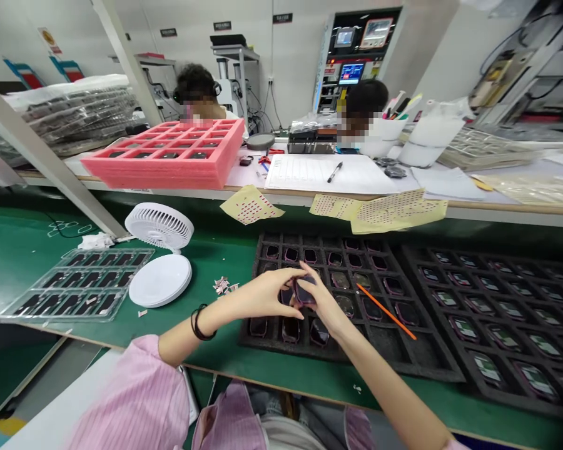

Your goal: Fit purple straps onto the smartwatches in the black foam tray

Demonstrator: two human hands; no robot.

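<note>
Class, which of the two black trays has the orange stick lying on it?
The left tray: the orange stick lies across its cells, while the right tray has none.

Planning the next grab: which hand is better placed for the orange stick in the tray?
Right, probably: the right hand sits closer to the orange stick. The left hand is further off, beyond the dark part both hold.

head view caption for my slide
Left hand and right hand hold a dark glossy piece over a black compartment tray
</note>
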